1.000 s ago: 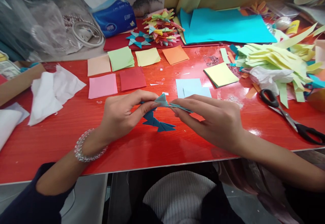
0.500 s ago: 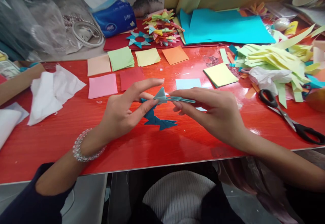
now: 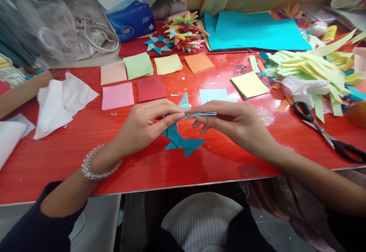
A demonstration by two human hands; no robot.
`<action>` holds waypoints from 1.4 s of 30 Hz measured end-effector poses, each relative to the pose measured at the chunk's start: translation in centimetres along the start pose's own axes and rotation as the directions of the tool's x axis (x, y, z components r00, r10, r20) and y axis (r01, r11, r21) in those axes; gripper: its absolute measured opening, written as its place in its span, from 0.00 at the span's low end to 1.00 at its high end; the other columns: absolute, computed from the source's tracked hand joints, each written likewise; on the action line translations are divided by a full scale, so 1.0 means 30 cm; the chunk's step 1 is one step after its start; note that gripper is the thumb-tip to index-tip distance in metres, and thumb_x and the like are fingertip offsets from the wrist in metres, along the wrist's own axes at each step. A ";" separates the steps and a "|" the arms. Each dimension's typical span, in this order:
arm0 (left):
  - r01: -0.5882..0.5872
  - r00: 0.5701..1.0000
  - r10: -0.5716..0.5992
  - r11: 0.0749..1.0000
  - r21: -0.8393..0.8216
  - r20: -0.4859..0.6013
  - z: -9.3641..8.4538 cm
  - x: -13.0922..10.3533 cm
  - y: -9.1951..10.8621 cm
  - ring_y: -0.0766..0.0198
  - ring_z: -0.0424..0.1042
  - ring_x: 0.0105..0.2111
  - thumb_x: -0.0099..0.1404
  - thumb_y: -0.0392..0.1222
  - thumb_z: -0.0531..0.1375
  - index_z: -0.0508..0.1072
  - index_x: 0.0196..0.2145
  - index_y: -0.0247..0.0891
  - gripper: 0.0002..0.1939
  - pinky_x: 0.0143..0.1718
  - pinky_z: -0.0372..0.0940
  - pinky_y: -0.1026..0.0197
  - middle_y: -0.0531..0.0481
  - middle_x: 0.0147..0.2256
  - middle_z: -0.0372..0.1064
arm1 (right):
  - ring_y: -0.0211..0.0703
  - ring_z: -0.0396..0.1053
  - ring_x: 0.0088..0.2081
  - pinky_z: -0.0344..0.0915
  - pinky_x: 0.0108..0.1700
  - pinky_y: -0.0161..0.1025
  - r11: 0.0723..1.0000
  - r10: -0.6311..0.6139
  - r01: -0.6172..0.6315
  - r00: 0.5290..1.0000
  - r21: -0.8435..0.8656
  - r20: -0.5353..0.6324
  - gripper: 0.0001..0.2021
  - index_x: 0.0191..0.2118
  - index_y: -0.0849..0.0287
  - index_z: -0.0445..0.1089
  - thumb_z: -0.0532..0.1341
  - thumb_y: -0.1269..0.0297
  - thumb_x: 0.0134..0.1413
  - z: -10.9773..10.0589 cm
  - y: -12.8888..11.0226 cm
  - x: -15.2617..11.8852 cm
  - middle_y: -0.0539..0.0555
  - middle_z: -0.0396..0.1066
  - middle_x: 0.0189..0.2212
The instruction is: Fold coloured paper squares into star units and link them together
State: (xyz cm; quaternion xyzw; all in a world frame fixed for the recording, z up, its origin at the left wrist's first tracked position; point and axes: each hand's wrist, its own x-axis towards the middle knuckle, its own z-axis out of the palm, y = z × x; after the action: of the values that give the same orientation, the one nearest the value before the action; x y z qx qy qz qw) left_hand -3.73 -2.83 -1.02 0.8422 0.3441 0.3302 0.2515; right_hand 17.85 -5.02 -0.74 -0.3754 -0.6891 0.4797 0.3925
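Note:
Between my two hands is a folded paper chain: pointed dark-teal origami pieces [image 3: 181,142] hang below, joined to a light-blue folded piece [image 3: 184,102] at the top. My left hand [image 3: 148,124], with a clear bead bracelet at the wrist, pinches the chain between thumb and fingertips. My right hand [image 3: 234,120] grips a flat light-blue folded paper [image 3: 203,114] edge-on, whose left end meets the left fingertips. How far the two pieces are tucked into each other is hidden by the fingers. A light-blue paper stack [image 3: 213,95] lies just behind the right fingers.
Square paper stacks, pink [image 3: 117,96], red [image 3: 151,88], green [image 3: 138,65] and others, lie on the red table [image 3: 128,179]. Black-handled scissors [image 3: 323,132] and a heap of paper strips [image 3: 303,67] are at right. Crumpled tissue [image 3: 64,99] lies left; finished paper rings [image 3: 158,44] sit behind.
My left index finger has come down from its raised position onto the paper. The dark-teal chain has turned to show more of its flat side, and the light-blue tip points further up.

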 end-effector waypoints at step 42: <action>-0.176 0.980 0.175 0.984 -0.007 -0.091 0.019 -0.013 0.001 0.67 0.71 0.27 0.65 0.38 0.58 0.73 0.32 0.42 0.05 0.27 0.65 0.65 0.53 0.27 0.73 | 0.34 0.74 0.31 0.73 0.35 0.34 0.995 -0.082 0.077 0.992 0.059 0.097 0.10 0.43 0.53 0.77 0.60 0.70 0.59 0.017 0.029 -0.011 0.49 0.76 0.30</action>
State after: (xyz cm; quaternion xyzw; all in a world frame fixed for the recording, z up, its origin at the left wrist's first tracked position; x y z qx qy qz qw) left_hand -3.51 -3.25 -1.51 0.8515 0.2768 0.3915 0.2121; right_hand 17.65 -5.29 -1.75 -0.3124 -0.7088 0.5005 0.3867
